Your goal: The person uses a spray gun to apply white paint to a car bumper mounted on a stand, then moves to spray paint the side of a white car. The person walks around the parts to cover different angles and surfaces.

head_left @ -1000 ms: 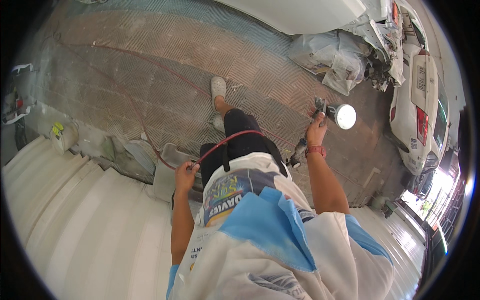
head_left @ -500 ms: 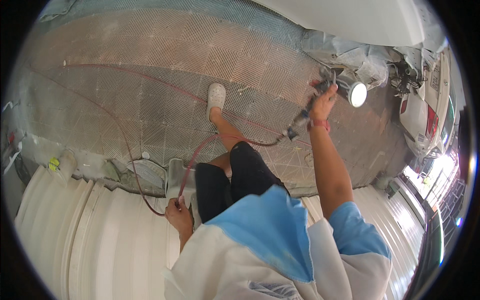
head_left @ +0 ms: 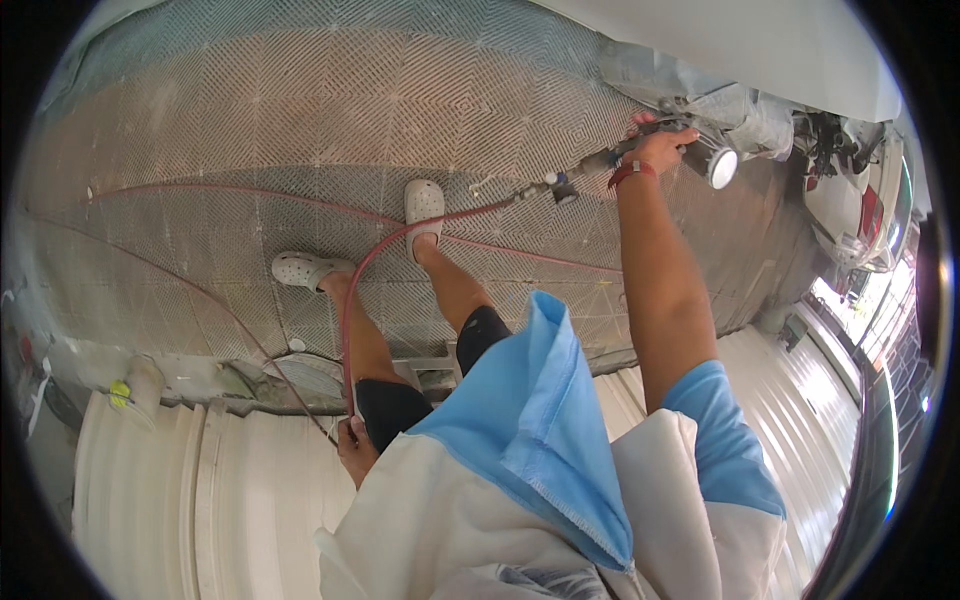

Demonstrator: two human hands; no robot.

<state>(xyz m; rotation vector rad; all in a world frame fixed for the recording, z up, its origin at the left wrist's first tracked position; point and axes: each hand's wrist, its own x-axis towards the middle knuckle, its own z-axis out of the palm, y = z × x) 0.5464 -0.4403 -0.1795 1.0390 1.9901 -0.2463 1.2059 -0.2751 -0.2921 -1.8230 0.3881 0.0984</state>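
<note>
Out to the far right, my right hand point(head_left: 660, 152) is wrapped round the grip of a spray gun point(head_left: 690, 148). The gun has a dark cup with a bright round white end. A small regulator point(head_left: 563, 188) joins its lower end to a red air hose point(head_left: 375, 248). That hose curves over the floor in front of my shoes and comes down to my left hand point(head_left: 356, 450), low beside my left thigh. My left fingers are closed around the hose. Part of the gun's body is hidden by my right hand.
A large pale vehicle panel point(head_left: 760, 50) hangs across the upper right, with grey masking sheet point(head_left: 745, 115) beneath it. At right stands a white car point(head_left: 850, 215) with a red tail light. More hose crosses the ribbed floor tiles point(head_left: 330, 110). Ribbed white panels point(head_left: 270, 490) lie behind me.
My right hand has carried the spray gun slightly upward, towards the pale panel. My body has turned and both shoes now show. The red hose has shifted, while my left hand still grips it.
</note>
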